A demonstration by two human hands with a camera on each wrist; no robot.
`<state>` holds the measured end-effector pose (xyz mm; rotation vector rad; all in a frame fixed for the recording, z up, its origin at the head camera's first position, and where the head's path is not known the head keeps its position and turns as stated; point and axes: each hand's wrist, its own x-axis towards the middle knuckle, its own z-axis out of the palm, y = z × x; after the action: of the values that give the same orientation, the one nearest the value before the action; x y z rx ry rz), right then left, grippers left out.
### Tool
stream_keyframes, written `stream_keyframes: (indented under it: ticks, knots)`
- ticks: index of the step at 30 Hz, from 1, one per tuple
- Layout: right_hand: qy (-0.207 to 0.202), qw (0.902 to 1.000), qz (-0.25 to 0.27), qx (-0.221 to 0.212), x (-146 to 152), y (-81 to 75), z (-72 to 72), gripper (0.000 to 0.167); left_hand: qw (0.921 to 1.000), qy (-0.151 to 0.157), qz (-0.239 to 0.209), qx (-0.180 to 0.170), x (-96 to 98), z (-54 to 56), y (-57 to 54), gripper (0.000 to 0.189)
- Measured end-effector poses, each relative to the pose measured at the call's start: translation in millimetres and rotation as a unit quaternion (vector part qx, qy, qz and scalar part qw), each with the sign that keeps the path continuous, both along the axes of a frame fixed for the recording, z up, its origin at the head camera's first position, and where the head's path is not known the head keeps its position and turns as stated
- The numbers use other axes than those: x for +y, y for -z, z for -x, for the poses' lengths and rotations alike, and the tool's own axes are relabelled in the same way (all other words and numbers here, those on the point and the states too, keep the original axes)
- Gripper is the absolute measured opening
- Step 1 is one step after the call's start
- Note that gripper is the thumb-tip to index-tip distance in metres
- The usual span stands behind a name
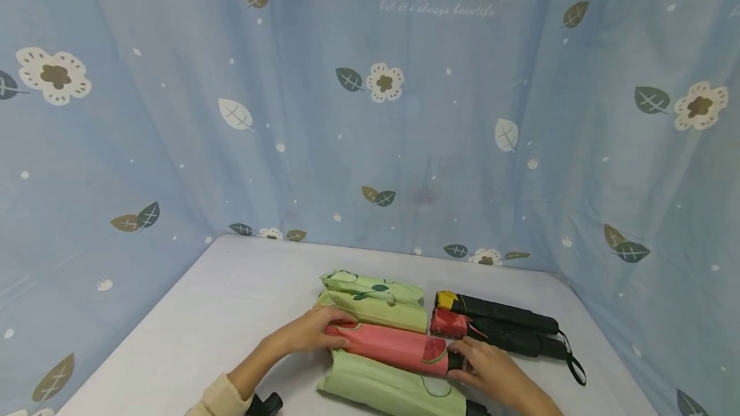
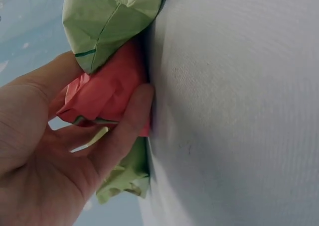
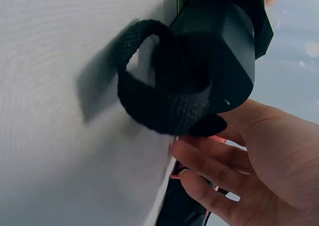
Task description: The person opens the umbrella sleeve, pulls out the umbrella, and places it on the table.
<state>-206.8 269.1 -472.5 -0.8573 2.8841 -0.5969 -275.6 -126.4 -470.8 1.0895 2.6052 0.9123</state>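
A folded umbrella in a pink watermelon-print sleeve (image 1: 387,344) lies on the white table. My left hand (image 1: 315,329) grips its left end; in the left wrist view, thumb and fingers stand around the crumpled pink fabric (image 2: 112,89). At the other end, my right hand (image 1: 485,364) holds the black handle (image 1: 455,362) between thumb and fingers. Nearer to me lies an umbrella in a light green sleeve (image 1: 393,382), whose black handle (image 3: 224,56) and wrist strap (image 3: 164,106) partly cover my right hand's grip in the right wrist view.
Beyond the pink umbrella lie a yellow-green sleeved umbrella (image 1: 378,311) and another green one (image 1: 370,284). To the right are two black umbrellas, one yellow-tipped (image 1: 503,313), one red-tipped (image 1: 514,341). A black object (image 1: 266,403) sits by my left forearm. Blue curtains (image 1: 312,146) surround the table.
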Motion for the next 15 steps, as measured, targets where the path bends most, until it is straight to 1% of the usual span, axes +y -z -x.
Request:
stream_keyframes:
  ticks: [2, 5, 8, 11, 15]
  knots:
    - [0.003, 0.9999, -0.007, 0.009, -1.7, -0.5, -1.9, 0.045, 1.0, 0.0, -0.005, 0.0, -0.1, -0.9, -0.1, 0.047]
    - [0.017, 0.9996, -0.012, 0.02, -3.9, -3.0, -3.8, 0.047, 0.9997, -0.003, -0.019, 0.013, -0.2, -1.4, -1.9, 0.047]
    - [0.03, 0.9984, -0.008, 0.047, -5.2, -7.1, -5.0, 0.046, 0.9988, -0.009, -0.037, 0.031, -0.3, -0.6, -5.0, 0.047]
    - [0.034, 0.9961, 0.013, 0.081, -5.3, -10.7, -5.9, 0.042, 0.9976, -0.012, -0.051, 0.046, -0.1, 0.1, -8.8, 0.051]
    - [0.02, 0.9907, 0.062, 0.12, -5.1, -11.9, -6.7, 0.036, 0.9969, -0.014, -0.054, 0.056, 0.1, -0.1, -13.1, 0.058]
